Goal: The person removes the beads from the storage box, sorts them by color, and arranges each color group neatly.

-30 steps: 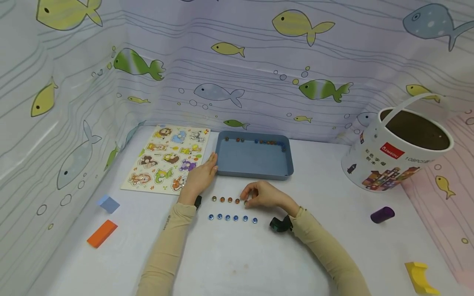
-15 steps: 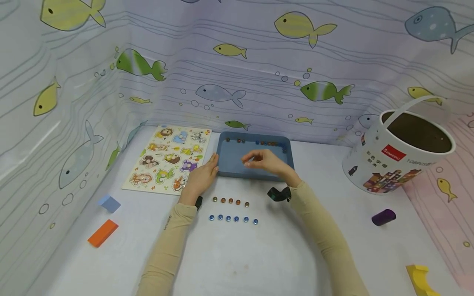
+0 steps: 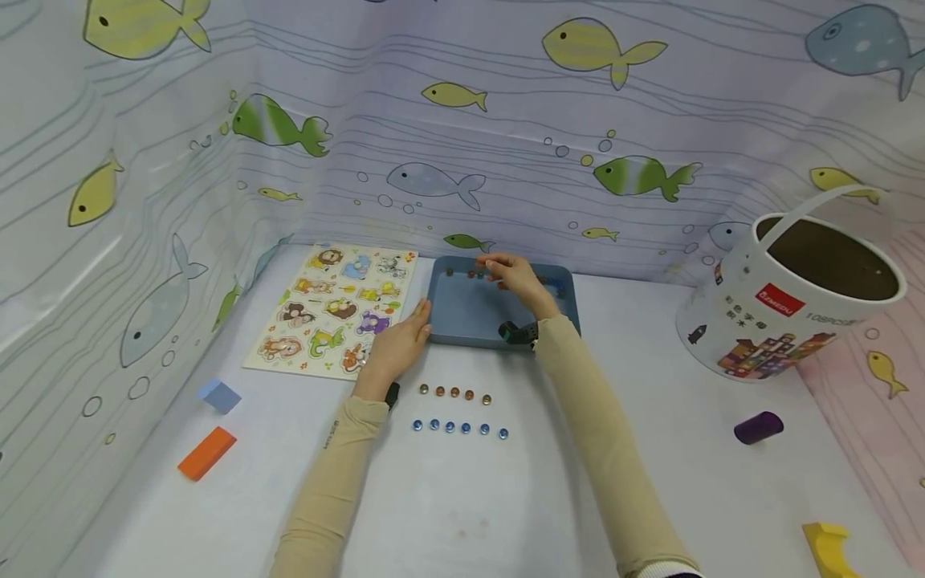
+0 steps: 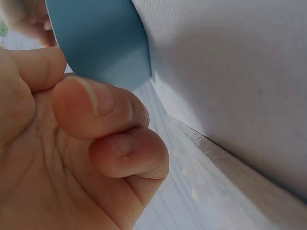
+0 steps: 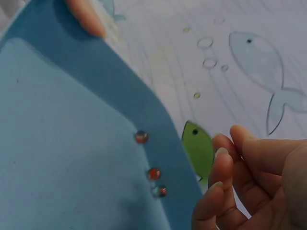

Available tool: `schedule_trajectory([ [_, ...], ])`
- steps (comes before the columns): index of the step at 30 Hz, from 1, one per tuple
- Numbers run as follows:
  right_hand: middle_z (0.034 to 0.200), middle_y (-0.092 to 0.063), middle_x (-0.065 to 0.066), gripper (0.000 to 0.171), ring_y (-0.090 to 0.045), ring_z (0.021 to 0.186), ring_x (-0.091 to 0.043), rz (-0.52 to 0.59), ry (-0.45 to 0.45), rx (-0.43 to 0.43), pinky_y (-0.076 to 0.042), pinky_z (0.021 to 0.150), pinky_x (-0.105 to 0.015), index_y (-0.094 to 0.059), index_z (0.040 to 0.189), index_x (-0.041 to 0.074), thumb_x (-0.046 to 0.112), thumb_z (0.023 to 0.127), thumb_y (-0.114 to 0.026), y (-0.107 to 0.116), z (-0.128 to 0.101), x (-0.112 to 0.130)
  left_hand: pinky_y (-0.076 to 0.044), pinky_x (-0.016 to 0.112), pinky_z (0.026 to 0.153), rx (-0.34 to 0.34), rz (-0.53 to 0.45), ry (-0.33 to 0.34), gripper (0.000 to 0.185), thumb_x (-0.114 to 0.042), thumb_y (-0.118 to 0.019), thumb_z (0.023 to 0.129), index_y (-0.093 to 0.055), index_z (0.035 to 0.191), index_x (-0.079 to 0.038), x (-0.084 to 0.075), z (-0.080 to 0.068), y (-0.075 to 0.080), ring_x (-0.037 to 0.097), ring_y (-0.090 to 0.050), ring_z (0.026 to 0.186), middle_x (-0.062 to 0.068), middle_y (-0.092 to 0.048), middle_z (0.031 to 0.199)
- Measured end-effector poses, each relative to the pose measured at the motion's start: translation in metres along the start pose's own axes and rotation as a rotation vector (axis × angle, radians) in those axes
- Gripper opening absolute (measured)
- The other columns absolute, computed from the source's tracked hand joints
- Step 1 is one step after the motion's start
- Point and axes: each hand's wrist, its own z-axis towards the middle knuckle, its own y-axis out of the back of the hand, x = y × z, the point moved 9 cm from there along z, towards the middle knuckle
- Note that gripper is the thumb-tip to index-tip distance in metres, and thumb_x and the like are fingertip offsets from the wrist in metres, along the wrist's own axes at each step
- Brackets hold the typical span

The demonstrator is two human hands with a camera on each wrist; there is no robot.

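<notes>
Fish-patterned plastic sheeting walls in a white table (image 3: 506, 514) on three sides. Against the back edge, near the middle, sits a shallow blue tray (image 3: 470, 317) with a line of small glass beads (image 3: 471, 274) along its far wall; the right wrist view shows three reddish ones close together at the foot of that wall. The right hand (image 3: 515, 274) reaches over the tray to that far side, its fingers bent and drawn together just above the beads; the right wrist view shows the fingertips (image 5: 221, 165) close to one another but with nothing visible between them, so whether they have a bead cannot be told. The left hand (image 3: 399, 343) rests on the table at the tray's near left corner, fingers fairly straight, thumb touching the tray's left wall. In front of the tray, toward the middle of the table, lie two short rows: a row of brown beads (image 3: 454, 392) and, nearer the person, a row of blue beads (image 3: 458, 428). An animal puzzle board (image 3: 334, 309) lies in the back left corner beside the tray. A blue block (image 3: 219, 396) and an orange block (image 3: 206, 453) lie along the left edge. At the right edge stands a white bucket (image 3: 788, 309) with a handle, a purple cylinder (image 3: 758, 428) in front of it, and a yellow block (image 3: 829, 546) at the near right corner.
</notes>
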Motion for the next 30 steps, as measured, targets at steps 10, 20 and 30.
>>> schedule_trajectory([
  [10, 0.139, -0.056, -0.006, 0.034, -0.06, 0.112, -0.025, -0.102, -0.092, -0.109, -0.047, 0.077, -0.027, -0.06, 0.133, 0.013, 0.023, 0.104, -0.046, -0.002, 0.021, -0.027, -0.048, 0.049, 0.102, -0.017, 0.005, 0.002, 0.053, -0.03, -0.035, 0.106, -0.023, 0.154, -0.011, 0.002, -0.001, 0.003, 0.037, -0.052, 0.128, 0.003, -0.022, 0.161],
  [20, 0.118, -0.063, -0.012, 0.032, -0.056, 0.092, -0.017, -0.192, -0.092, -0.164, -0.048, 0.073, -0.028, -0.063, 0.13, 0.015, 0.023, 0.103, -0.048, 0.003, 0.024, -0.042, -0.047, 0.048, 0.104, -0.014, 0.005, -0.013, 0.053, -0.031, -0.034, 0.106, -0.024, 0.154, -0.011, -0.002, 0.0, -0.001, 0.036, -0.051, 0.129, 0.003, -0.023, 0.16],
  [30, 0.134, -0.059, -0.013, 0.033, -0.055, 0.122, -0.03, -0.389, -0.038, -0.083, -0.048, 0.1, -0.044, -0.062, 0.13, 0.01, 0.02, 0.1, -0.053, -0.007, 0.026, -0.033, -0.05, 0.049, 0.098, -0.029, 0.008, -0.011, 0.052, -0.03, -0.036, 0.106, -0.025, 0.154, -0.012, 0.001, -0.001, 0.002, 0.038, -0.056, 0.124, 0.003, -0.025, 0.16],
])
